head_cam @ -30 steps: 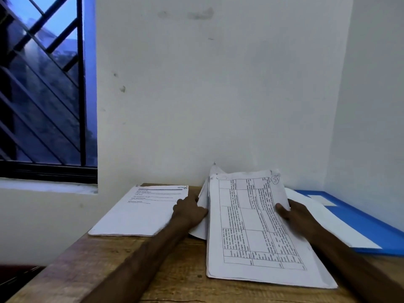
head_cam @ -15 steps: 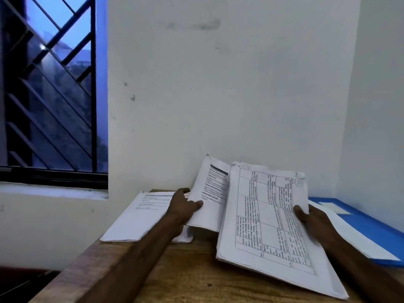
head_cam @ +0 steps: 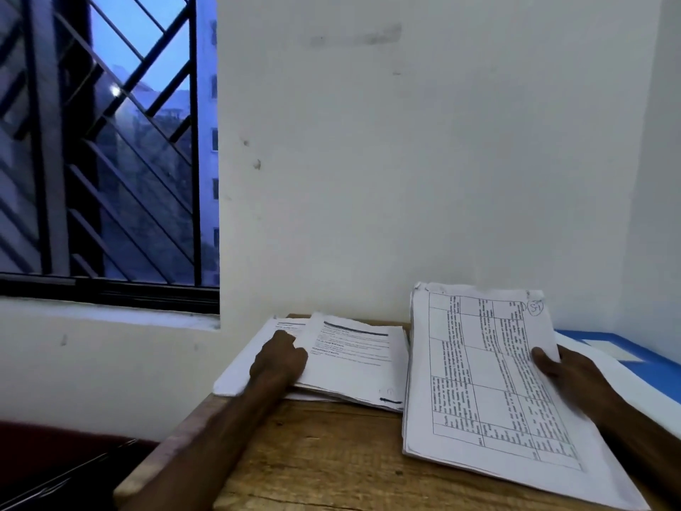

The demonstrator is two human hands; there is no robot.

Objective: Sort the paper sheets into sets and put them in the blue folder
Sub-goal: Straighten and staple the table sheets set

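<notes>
A thick stack of sheets with a printed table (head_cam: 486,381) is tilted up off the wooden table, and my right hand (head_cam: 567,374) grips its right edge with the thumb on top. At the left, my left hand (head_cam: 280,359) holds the left edge of a set of sheets with a dark header line (head_cam: 353,359), which lies on top of another pile of white sheets (head_cam: 239,370). The blue folder (head_cam: 626,348) lies open at the far right, partly hidden behind my right hand and loose white sheets.
The wooden table (head_cam: 324,459) stands in a corner, with white walls behind it and to the right. A barred window (head_cam: 103,142) is at the left. The table's left edge drops off to a dark floor area.
My left hand has carried the set with the header line leftwards and laid it down on the left pile. My right hand still holds the table-printed stack tilted up.
</notes>
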